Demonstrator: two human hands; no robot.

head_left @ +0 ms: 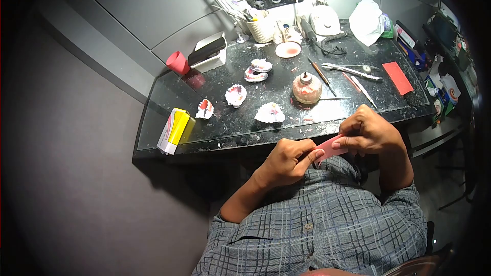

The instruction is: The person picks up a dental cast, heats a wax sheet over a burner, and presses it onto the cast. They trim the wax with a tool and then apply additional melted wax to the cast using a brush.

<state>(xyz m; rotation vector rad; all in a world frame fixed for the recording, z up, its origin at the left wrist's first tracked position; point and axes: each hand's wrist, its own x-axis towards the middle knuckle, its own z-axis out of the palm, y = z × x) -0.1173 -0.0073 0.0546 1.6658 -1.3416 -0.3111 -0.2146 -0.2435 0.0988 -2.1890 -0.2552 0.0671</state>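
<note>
Both my hands hold a small pink wax strip [329,148] close to my chest, just below the front edge of the dark worktop [153,117]. My left hand [289,161] pinches its left end with curled fingers. My right hand [368,133] grips the right end from above. On the worktop ahead lie several white dental casts with pink wax, the nearest [269,113] straight in front of my hands, others [236,95] [204,109] [257,70] further left and back. A round spirit burner [307,88] stands beyond my right hand.
A yellow and white box [174,130] lies at the worktop's front left. A red cup [177,62] and a white box [209,53] stand at the back left. Metal hand tools [353,71] and a red wax sheet [397,77] lie to the right. A cluttered shelf [445,71] is far right.
</note>
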